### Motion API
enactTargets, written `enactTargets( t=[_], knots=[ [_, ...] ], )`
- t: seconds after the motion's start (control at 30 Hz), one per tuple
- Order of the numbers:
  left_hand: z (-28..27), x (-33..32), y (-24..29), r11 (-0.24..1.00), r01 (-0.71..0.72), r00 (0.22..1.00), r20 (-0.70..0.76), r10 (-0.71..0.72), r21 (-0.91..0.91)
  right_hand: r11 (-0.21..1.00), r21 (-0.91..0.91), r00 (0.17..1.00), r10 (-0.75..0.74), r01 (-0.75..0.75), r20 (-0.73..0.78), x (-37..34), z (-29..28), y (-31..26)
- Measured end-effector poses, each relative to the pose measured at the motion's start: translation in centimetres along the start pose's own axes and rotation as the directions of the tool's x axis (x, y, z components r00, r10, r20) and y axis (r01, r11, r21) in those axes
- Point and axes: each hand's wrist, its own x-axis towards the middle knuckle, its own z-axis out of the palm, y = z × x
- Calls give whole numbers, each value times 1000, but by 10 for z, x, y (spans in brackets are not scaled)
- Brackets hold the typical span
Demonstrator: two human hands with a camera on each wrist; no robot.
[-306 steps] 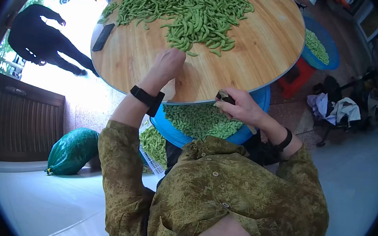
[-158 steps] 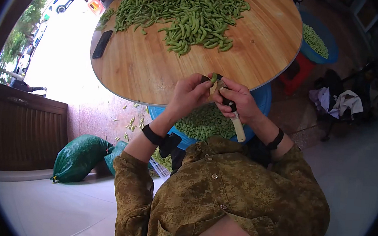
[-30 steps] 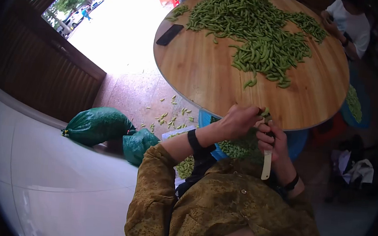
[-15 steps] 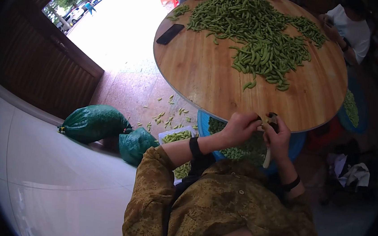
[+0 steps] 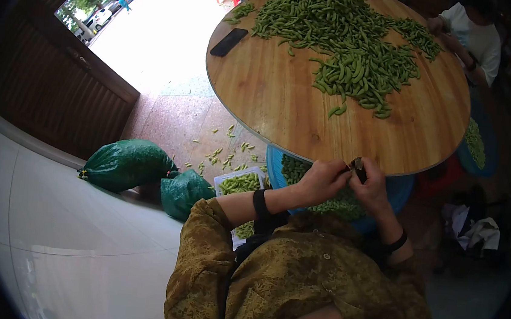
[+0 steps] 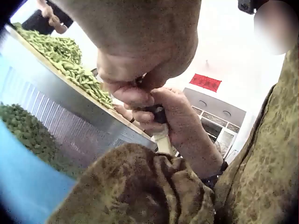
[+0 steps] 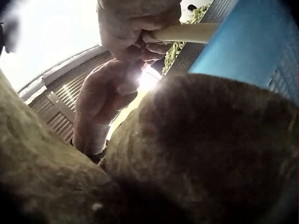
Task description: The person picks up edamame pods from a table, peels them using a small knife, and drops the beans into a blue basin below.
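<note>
Swung out of sight in the head view, the pale handle point(image 7: 187, 33) was gripped by the right hand point(image 5: 373, 188), probably for control; whether the left hand point(image 5: 323, 182) pinched anything was hidden; pods point(image 5: 360, 74) lay heaped upper centre on the table point(image 5: 261, 99), presumably for reach.

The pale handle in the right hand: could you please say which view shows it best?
The right wrist view: the pale handle juts clear of the right hand, a long stretch showing. The left wrist view shows only a short piece; in the head view I cannot make it out.
</note>
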Motion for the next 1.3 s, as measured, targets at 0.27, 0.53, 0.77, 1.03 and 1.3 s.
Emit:
enactTargets(
  t=[0.27,0.53,0.77,1.03,1.3],
  knots=[
    [8,0,-24,971,176,981,106,-160,-163,987,-143,996,-69,76,52,-6,-6,0],
    [30,-1,-32,978,175,984,62,-169,-113,881,-379,955,-222,283,198,-20,-6,-11],
    [22,-4,-37,934,265,943,264,-200,-239,958,-264,977,-56,110,205,-9,-19,-10],
    [-6,-15,1,992,-108,992,60,112,-58,990,9,975,139,-142,172,-1,-20,-2],
    [-88,-28,20,837,-257,960,227,164,482,929,219,925,225,-298,306,-1,-26,-9]
  ],
)
